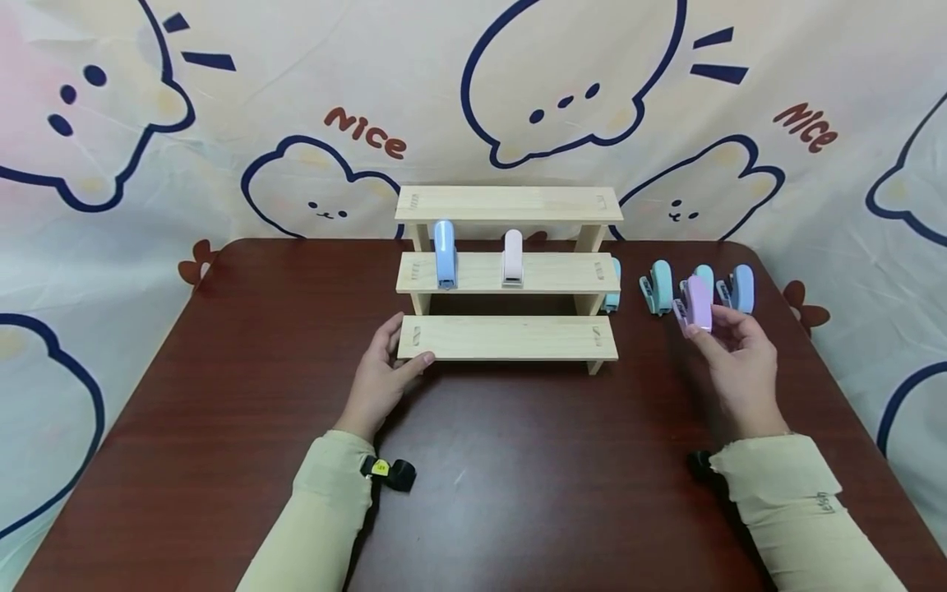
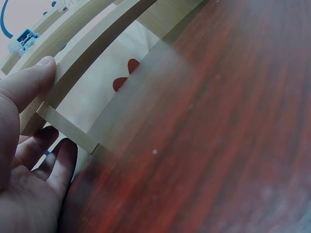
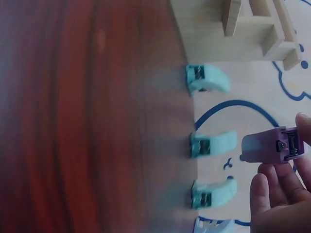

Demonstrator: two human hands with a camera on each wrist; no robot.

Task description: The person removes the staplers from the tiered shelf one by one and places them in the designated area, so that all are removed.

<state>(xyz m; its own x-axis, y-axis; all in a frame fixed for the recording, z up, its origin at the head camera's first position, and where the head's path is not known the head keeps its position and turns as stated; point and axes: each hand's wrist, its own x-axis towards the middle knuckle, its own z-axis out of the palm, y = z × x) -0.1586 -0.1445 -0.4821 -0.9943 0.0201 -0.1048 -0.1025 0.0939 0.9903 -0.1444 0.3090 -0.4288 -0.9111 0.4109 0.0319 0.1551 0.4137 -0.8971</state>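
My left hand (image 1: pixel 377 374) grips the left end of the lowest step of a three-tier wooden shelf (image 1: pixel 507 339); in the left wrist view the thumb (image 2: pixel 34 80) lies along the board and the fingers reach under it. Over at the right, a small purple stapler (image 1: pixel 697 302) is pinched between thumb and fingers of my right hand (image 1: pixel 743 374). The right wrist view shows that stapler (image 3: pixel 265 145) raised above the table, its end toward the fingers. On the middle tier stand a blue stapler (image 1: pixel 445 255) and a pale pink one (image 1: pixel 512 259).
Right of the shelf stand a teal stapler (image 1: pixel 660 288), another teal one (image 1: pixel 704 274) partly behind the purple stapler, and a blue one (image 1: pixel 743 288). A further teal stapler (image 1: pixel 614 288) is half hidden by the shelf's right side. A printed cloth (image 1: pixel 296 82) hangs behind the dark table (image 1: pixel 518 493).
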